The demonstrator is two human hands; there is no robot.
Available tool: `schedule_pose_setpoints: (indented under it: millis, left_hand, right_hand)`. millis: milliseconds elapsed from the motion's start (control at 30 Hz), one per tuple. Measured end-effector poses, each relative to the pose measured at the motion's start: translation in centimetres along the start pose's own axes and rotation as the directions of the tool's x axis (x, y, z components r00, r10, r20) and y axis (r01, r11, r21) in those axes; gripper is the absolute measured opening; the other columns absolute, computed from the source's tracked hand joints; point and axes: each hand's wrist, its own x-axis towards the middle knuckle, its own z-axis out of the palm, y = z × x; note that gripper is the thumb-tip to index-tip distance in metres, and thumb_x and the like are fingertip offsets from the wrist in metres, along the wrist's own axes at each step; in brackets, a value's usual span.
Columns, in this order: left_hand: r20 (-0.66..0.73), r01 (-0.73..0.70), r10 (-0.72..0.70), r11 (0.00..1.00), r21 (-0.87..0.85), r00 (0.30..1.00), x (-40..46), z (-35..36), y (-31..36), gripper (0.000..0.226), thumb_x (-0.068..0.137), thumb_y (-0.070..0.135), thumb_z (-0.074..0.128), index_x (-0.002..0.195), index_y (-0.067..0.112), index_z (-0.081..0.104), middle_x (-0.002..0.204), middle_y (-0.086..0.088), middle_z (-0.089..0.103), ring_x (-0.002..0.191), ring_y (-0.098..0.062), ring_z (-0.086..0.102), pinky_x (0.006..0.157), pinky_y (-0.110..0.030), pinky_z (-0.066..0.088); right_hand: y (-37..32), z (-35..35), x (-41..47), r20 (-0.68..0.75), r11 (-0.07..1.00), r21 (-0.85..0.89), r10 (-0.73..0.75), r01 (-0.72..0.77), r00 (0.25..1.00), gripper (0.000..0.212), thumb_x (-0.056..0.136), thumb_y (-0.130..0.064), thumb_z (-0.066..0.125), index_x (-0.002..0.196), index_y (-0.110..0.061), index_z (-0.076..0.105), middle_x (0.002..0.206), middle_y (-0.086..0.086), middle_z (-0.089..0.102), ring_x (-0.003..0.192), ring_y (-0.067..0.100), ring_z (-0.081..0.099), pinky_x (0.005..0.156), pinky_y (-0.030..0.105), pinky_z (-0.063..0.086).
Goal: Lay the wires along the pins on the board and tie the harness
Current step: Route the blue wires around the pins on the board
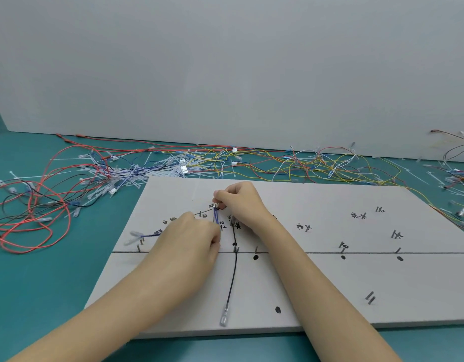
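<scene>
A white board [330, 283] with metal pins and black handwritten marks lies on the teal table. Blue wires [216, 216] run from a white connector near the board's upper middle down and leftward to clear-sleeved terminals [134, 237] at the left. My right hand [238, 202] pinches the white connector end of the blue wires. My left hand [191, 239] covers the middle of the blue wires, fingers curled on them. A black wire [233, 273] runs down the board's middle to a clear terminal [223, 316] near the front edge.
Behind the board lies a pile of white cable ties [136, 173] and loose yellow and white wires [317, 163]. Red and black wires [29, 218] loop at the left. More wires [455, 176] lie at the far right. A grey wall stands behind.
</scene>
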Motion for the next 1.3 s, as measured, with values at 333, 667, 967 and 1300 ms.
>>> schedule_pose_setpoints:
  millis: [333, 667, 967, 1300]
  left_hand:
    - [-0.063, -0.304, 0.358, 0.861, 0.407, 0.931, -1.4, 0.0, 1.3, 0.043, 0.022, -0.005, 0.083, 0.039, 0.011, 0.047, 0.054, -0.004, 0.048, 0.044, -0.022, 0.046, 0.046, -0.023, 0.017]
    - [-0.04, -0.476, 0.608, 0.658, 0.583, 0.793, -1.2, -0.6, -0.6, 0.02, 0.044, -0.006, 0.06, 0.043, 0.014, 0.057, 0.061, -0.001, 0.058, 0.046, -0.017, 0.052, 0.037, -0.022, 0.029]
    - [0.04, -0.58, 0.729, 0.509, 0.636, 0.684, -1.1, -1.0, -1.9, 0.016, 0.048, 0.014, 0.082, 0.058, 0.02, 0.071, 0.067, 0.005, 0.063, 0.053, -0.014, 0.057, 0.041, -0.023, 0.044]
    - [-0.031, -0.649, 0.719, 0.644, 0.405, 0.694, -0.3, -0.1, -4.2, 0.026, 0.086, 0.021, 0.053, 0.066, 0.022, 0.07, 0.067, 0.008, 0.055, 0.063, -0.015, 0.051, 0.052, -0.027, 0.044]
  right_hand:
    - [0.3, 0.2, 0.1, -0.015, 1.0, 0.008, -0.008, 0.008, 1.0, 0.029, 0.084, -0.021, 0.061, 0.057, -0.015, 0.067, 0.08, 0.013, 0.074, 0.073, 0.019, 0.06, 0.074, 0.038, 0.052]
    - [0.4, 0.2, 0.0, -0.028, 1.0, -0.003, -0.017, 0.017, 0.999, 0.026, 0.084, -0.021, 0.061, 0.068, -0.004, 0.071, 0.083, 0.018, 0.072, 0.072, 0.021, 0.059, 0.079, 0.043, 0.054]
    - [0.4, 0.2, 0.0, -0.035, 1.0, 0.011, -0.007, 0.007, 0.999, 0.026, 0.085, -0.02, 0.061, 0.069, -0.002, 0.072, 0.083, 0.016, 0.073, 0.071, 0.021, 0.058, 0.073, 0.038, 0.051]
    - [0.5, 0.1, 0.0, -0.037, 1.0, 0.007, -0.004, 0.004, 0.999, 0.026, 0.085, -0.021, 0.061, 0.072, -0.002, 0.072, 0.081, 0.016, 0.072, 0.067, 0.019, 0.056, 0.066, 0.031, 0.045]
